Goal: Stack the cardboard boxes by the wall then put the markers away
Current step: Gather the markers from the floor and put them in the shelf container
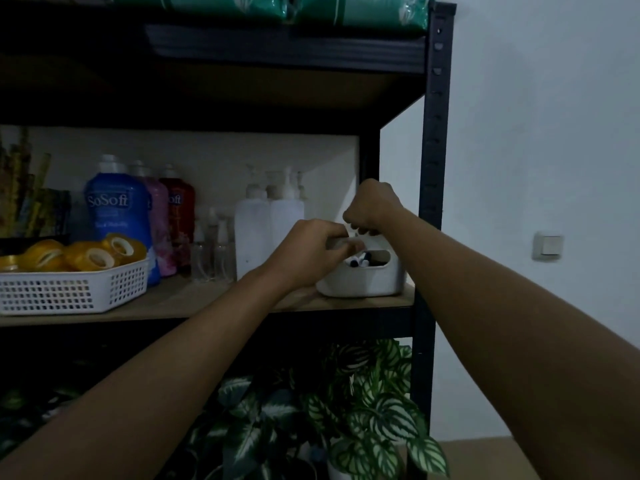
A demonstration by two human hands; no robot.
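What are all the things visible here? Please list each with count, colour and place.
white container: one, shelf's right end, markers inside
mesh basket: one, white, shelf's left
tape rolls: several, yellow, in basket
softener bottles: three; blue, pink, red; behind basket
pump bottles: a few, white, mid-shelf
plants: green-white leaves, below shelf
wall switch: one, white, right wall
left hand: grip on container rim
right hand: curled above container; contents unclear
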